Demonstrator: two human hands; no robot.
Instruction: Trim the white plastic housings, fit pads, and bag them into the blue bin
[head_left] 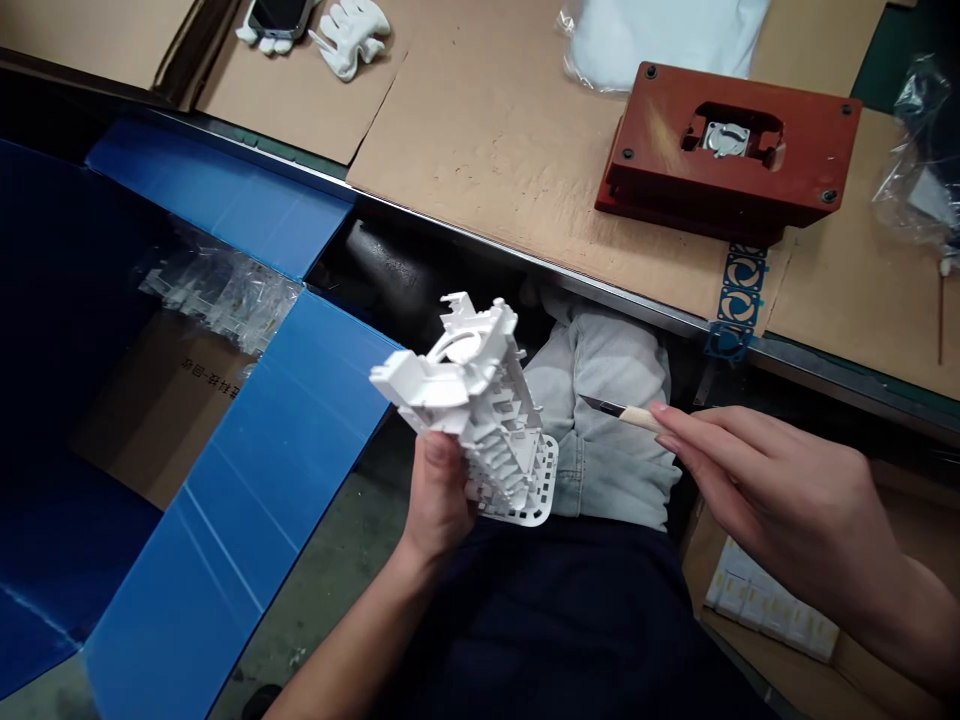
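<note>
My left hand [439,490] grips a white moulded plastic part [487,400] with a round opening at its top and a slotted, rounded plate at its lower end. The part is tilted and held above my lap. In my right hand [780,490] is a craft knife [619,408] with a pale handle, pinched between thumb and fingers. Its dark blade points left toward the white part and stays apart from it. The fingers of my left hand behind the part are hidden.
A red fixture block [739,150] holding a small metal piece sits on the cardboard-covered bench [480,130]. Blue fan-patterned strips [739,300] hang over the bench edge. On the left stands an open blue box [247,480] with bagged clear parts. White gloves [351,38] and a phone [277,15] lie at the back.
</note>
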